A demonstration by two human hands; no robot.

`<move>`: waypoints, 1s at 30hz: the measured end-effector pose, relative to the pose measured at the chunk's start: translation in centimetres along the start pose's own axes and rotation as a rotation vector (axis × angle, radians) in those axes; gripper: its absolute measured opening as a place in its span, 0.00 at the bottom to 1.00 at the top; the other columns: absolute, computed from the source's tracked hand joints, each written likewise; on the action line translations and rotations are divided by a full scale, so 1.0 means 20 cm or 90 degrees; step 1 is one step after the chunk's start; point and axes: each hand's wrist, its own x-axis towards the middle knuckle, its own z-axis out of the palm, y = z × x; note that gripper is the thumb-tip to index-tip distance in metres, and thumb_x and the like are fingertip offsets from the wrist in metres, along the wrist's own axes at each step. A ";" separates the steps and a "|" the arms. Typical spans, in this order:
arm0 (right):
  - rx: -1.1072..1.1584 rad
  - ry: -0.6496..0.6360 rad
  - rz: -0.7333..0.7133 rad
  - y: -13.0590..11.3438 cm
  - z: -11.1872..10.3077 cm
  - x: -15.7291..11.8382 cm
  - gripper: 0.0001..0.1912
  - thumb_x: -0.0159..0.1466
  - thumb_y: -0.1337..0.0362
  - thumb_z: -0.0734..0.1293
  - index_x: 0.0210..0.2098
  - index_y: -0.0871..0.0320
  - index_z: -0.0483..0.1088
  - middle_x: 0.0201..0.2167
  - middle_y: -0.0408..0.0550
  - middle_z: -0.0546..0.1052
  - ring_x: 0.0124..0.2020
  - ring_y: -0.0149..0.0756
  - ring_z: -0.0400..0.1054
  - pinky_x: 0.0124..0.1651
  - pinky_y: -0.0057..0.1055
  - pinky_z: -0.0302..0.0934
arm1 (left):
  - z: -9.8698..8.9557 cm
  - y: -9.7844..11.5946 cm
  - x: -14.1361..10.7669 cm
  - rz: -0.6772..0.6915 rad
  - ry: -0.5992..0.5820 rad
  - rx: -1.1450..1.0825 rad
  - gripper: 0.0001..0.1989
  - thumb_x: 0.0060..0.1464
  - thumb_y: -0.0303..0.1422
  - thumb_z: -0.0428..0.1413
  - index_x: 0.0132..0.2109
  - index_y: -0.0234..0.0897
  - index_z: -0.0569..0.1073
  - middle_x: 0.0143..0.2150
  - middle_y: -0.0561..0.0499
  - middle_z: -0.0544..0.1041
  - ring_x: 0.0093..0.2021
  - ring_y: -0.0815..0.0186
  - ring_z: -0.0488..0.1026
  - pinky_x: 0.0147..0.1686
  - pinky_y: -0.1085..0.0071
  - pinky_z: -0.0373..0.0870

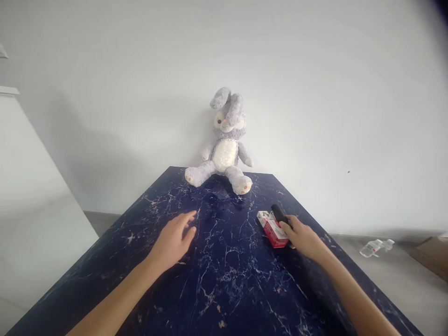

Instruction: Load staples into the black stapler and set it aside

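My left hand [174,239] hovers over or rests on the left half of the dark blue marbled table [224,289]; nothing is in it, and its thumb stands apart from the fingers. At the right, my right hand [303,235] is closed around a black rounded, handle-like object [278,213], whose lower part my fingers hide. Directly beside that object is a small red and white box [273,229], with my right thumb close to its edge. I cannot tell whether the thumb touches the box.
A grey plush rabbit [226,156] sits at the table's far edge against the pale wall [140,70]. A white panel or cabinet [31,200] stands at the left. On the floor to the right lie clear plastic bottles [371,248] and a cardboard box [432,255].
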 end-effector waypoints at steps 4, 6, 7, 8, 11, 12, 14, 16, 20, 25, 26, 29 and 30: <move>-0.014 0.009 -0.034 -0.26 0.12 -0.03 0.25 0.69 0.50 0.53 0.56 0.59 0.64 0.36 0.55 0.80 0.33 0.47 0.76 0.38 0.36 0.62 | 0.04 0.08 -0.06 0.027 -0.125 -0.057 0.22 0.66 0.43 0.46 0.65 0.50 0.63 0.58 0.47 0.73 0.47 0.58 0.75 0.47 0.60 0.73; -0.018 0.021 -0.056 -0.38 0.18 -0.05 0.24 0.68 0.50 0.53 0.54 0.59 0.65 0.38 0.57 0.80 0.37 0.50 0.76 0.39 0.38 0.62 | 0.06 0.11 -0.09 0.018 -0.160 -0.073 0.26 0.64 0.46 0.47 0.67 0.51 0.59 0.60 0.47 0.71 0.50 0.55 0.74 0.48 0.58 0.72; -0.018 0.026 -0.067 -0.43 0.21 -0.06 0.24 0.68 0.50 0.53 0.54 0.59 0.66 0.39 0.58 0.80 0.38 0.52 0.76 0.39 0.39 0.62 | 0.06 0.12 -0.10 0.014 -0.166 -0.078 0.29 0.63 0.47 0.49 0.69 0.52 0.56 0.61 0.47 0.71 0.53 0.53 0.72 0.50 0.56 0.71; -0.016 0.031 -0.077 -0.48 0.24 -0.07 0.24 0.68 0.50 0.53 0.53 0.59 0.66 0.39 0.59 0.80 0.39 0.53 0.75 0.39 0.39 0.61 | 0.07 0.12 -0.11 0.012 -0.167 -0.081 0.32 0.62 0.48 0.50 0.70 0.52 0.53 0.62 0.46 0.69 0.57 0.51 0.69 0.51 0.54 0.70; 0.000 0.033 -0.109 -0.63 0.31 -0.10 0.23 0.68 0.50 0.54 0.52 0.58 0.67 0.41 0.59 0.80 0.41 0.54 0.75 0.41 0.40 0.62 | 0.09 0.11 -0.12 0.009 -0.157 -0.080 0.43 0.58 0.49 0.55 0.72 0.51 0.42 0.67 0.45 0.63 0.64 0.47 0.60 0.55 0.51 0.67; 0.008 0.032 -0.119 -0.67 0.33 -0.11 0.23 0.68 0.50 0.54 0.52 0.58 0.67 0.41 0.58 0.80 0.41 0.54 0.75 0.41 0.40 0.62 | 0.10 0.10 -0.11 0.005 -0.151 -0.074 0.47 0.55 0.50 0.57 0.73 0.50 0.39 0.68 0.44 0.60 0.66 0.45 0.57 0.56 0.50 0.66; 0.027 0.028 -0.137 -0.76 0.37 -0.13 0.22 0.68 0.50 0.56 0.52 0.57 0.68 0.42 0.58 0.80 0.42 0.54 0.75 0.42 0.40 0.62 | 0.10 0.07 -0.10 -0.003 -0.142 -0.060 0.55 0.50 0.51 0.61 0.73 0.47 0.35 0.71 0.43 0.54 0.70 0.42 0.49 0.59 0.48 0.62; 0.051 0.020 -0.153 -0.84 0.41 -0.14 0.21 0.68 0.50 0.57 0.51 0.57 0.69 0.42 0.57 0.80 0.42 0.52 0.75 0.42 0.39 0.63 | 0.08 0.02 -0.07 -0.010 -0.141 -0.049 0.61 0.46 0.50 0.64 0.73 0.45 0.32 0.73 0.43 0.51 0.71 0.40 0.44 0.61 0.47 0.59; 0.109 -0.001 -0.191 -1.02 0.50 -0.18 0.19 0.66 0.50 0.60 0.49 0.55 0.69 0.43 0.53 0.80 0.44 0.49 0.75 0.44 0.37 0.63 | -0.05 -0.13 -0.02 -0.040 -0.174 -0.043 0.59 0.45 0.45 0.65 0.73 0.45 0.36 0.70 0.41 0.58 0.68 0.42 0.54 0.59 0.50 0.62; 0.179 -0.028 -0.211 -1.21 0.63 -0.19 0.25 0.63 0.46 0.63 0.52 0.56 0.65 0.39 0.51 0.81 0.40 0.45 0.76 0.41 0.34 0.65 | -0.26 -0.34 0.03 -0.059 -0.220 -0.104 0.53 0.44 0.33 0.64 0.72 0.43 0.46 0.67 0.42 0.65 0.65 0.46 0.63 0.58 0.53 0.63; 0.191 -0.033 -0.213 -1.23 0.65 -0.19 0.26 0.63 0.45 0.62 0.52 0.57 0.64 0.39 0.51 0.81 0.40 0.44 0.76 0.39 0.33 0.65 | -0.28 -0.37 0.04 -0.063 -0.228 -0.128 0.52 0.44 0.31 0.63 0.72 0.43 0.47 0.67 0.43 0.65 0.64 0.47 0.64 0.59 0.54 0.63; 0.217 -0.044 -0.224 -1.23 0.70 -0.17 0.26 0.67 0.44 0.56 0.52 0.58 0.64 0.39 0.52 0.80 0.38 0.43 0.77 0.39 0.34 0.66 | -0.33 -0.41 0.04 -0.078 -0.227 -0.161 0.49 0.43 0.26 0.60 0.71 0.42 0.51 0.66 0.44 0.66 0.61 0.50 0.68 0.56 0.58 0.66; 0.223 -0.043 -0.229 -1.22 0.70 -0.16 0.26 0.68 0.45 0.54 0.52 0.59 0.64 0.40 0.53 0.80 0.40 0.43 0.77 0.41 0.35 0.66 | -0.34 -0.40 0.04 -0.077 -0.221 -0.158 0.47 0.43 0.25 0.59 0.70 0.43 0.54 0.65 0.44 0.67 0.60 0.51 0.69 0.55 0.58 0.67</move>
